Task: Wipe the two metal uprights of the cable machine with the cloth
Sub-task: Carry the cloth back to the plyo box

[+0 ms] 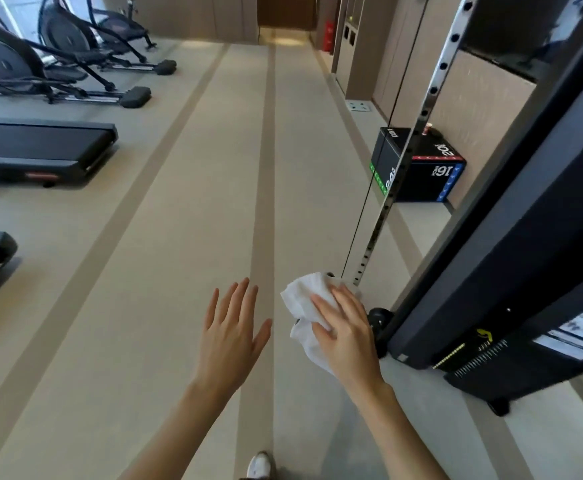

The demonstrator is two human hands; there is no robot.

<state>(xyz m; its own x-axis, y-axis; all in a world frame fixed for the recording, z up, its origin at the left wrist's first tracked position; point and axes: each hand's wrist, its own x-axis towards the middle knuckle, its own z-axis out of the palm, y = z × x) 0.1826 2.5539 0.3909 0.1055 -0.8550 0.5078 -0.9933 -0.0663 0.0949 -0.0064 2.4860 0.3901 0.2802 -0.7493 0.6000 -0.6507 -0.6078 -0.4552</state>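
- Your shoe (259,465) showed at the bottom edge, on the tan floor (186,271) with its darker stripes.
- Your left hand (231,336) hovered over the floor, palm down, fingers spread, holding nothing, just beside the cloth but not touching it.
- Your right hand (347,336) lay flat over the white cloth (303,299), fingers (323,306) pressing it down at the foot of the upright; cloth bunched under and left of the palm.
- Couldn't tell whether your thumb was gripping the cloth from below – hidden.
- Cloth sat at the base of the silver perforated upright (435,88), which ran from your hand up toward the top right, with a row of holes along it.
- A thin black cable (376,174) ran alongside the upright on its left.
- A small black wheel (377,315) sat just right of your hand, against the dark machine housing (511,237).
- Only one upright was clearly visible; the housing filled the right side, with a yellow-marked label (470,351) low on it.
- Behind the upright a black plyo box (421,171) stood by the wall, numbers 16, 20, 24 on its faces.
- Far left: two treadmill decks (40,147), then two ellipticals (58,53) by the window.
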